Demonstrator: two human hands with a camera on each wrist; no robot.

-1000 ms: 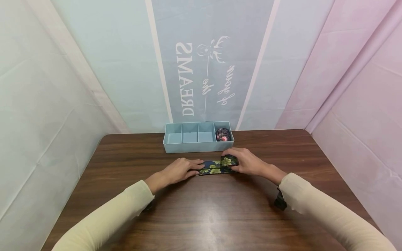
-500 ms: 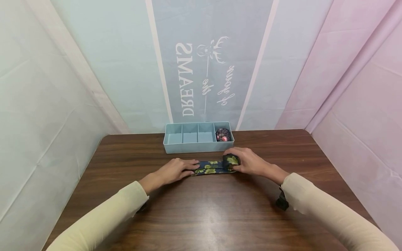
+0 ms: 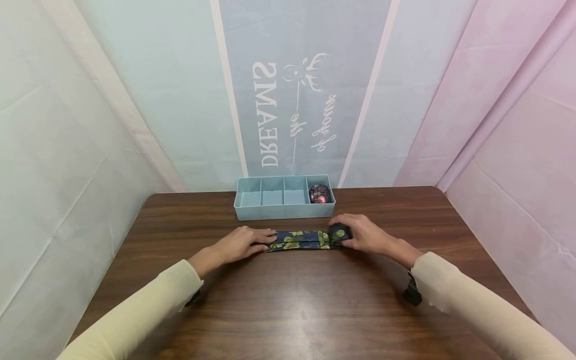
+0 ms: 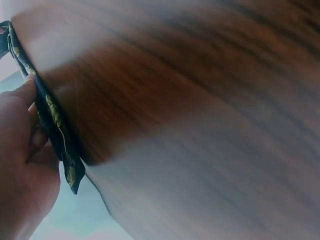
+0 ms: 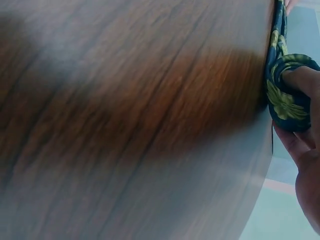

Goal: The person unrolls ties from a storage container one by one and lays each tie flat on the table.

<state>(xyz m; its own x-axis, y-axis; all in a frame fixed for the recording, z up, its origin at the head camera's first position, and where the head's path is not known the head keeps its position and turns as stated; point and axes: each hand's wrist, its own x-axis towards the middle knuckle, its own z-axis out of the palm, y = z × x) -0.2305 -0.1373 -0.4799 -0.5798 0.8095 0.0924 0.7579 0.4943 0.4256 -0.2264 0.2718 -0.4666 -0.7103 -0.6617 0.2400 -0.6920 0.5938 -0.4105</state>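
A navy necktie (image 3: 294,240) with yellow-green flowers stretches flat across the table, its right end wound into a thick roll (image 3: 338,232). My right hand (image 3: 366,235) grips that roll between thumb and fingers; in the right wrist view the thumb lies against the coiled side of the roll (image 5: 285,107). At the left, my left hand (image 3: 243,243) lays its fingers straight over the flat part, thumb along the front edge. A pointed tip of the necktie (image 4: 72,175) shows below this hand in the left wrist view. A narrow loop crosses the necktie just left of the roll.
Behind the necktie stands a light blue box (image 3: 283,213) with several compartments in a row. Its rightmost one holds a dark rolled-up cloth (image 3: 319,194) with pink flowers. The brown wooden table (image 3: 288,300) ends at a printed fabric backdrop (image 3: 292,125).
My left hand has slid left and my right hand has moved right with the roll. More of the flat necktie now shows between them, including the cross loop.
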